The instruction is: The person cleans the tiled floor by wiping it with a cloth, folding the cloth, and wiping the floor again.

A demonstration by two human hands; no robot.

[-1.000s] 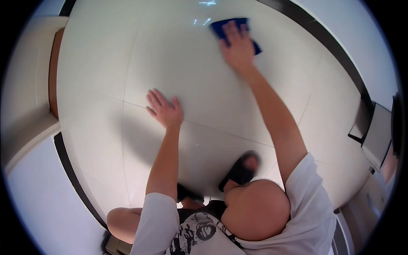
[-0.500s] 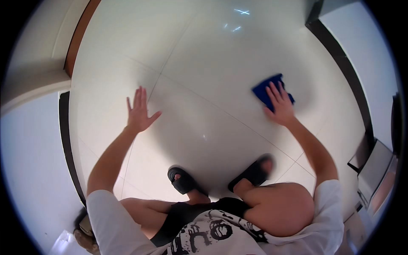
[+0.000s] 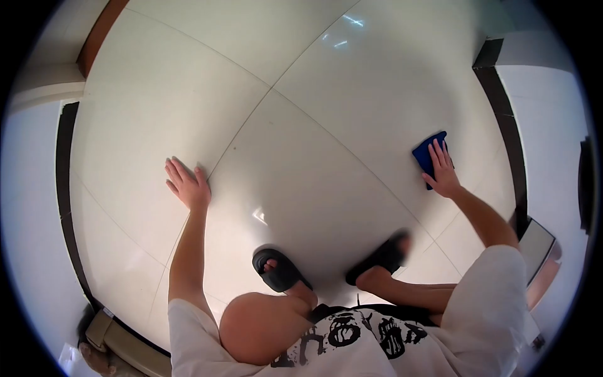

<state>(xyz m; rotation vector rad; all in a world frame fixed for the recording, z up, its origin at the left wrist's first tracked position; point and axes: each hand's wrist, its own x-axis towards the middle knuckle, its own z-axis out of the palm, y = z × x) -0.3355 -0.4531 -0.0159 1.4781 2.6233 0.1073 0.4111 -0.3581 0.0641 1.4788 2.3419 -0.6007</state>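
Observation:
On the right, my right hand lies with its fingers spread over a folded dark blue cloth, which rests on the glossy tiled floor. The cloth shows past the fingertips and along the hand's left side. My left hand is at the left, palm down at the floor beside a tile joint, fingers apart and holding nothing.
My feet in black sandals are below centre. White walls with dark skirting run along both sides. A brown-edged frame is at the upper left, a beige object at the lower left, and a pale panel at the right.
My right hand and the blue cloth have moved right and nearer my body. My left hand has shifted left and down from its first position. The view has turned, and my left knee has swung inward.

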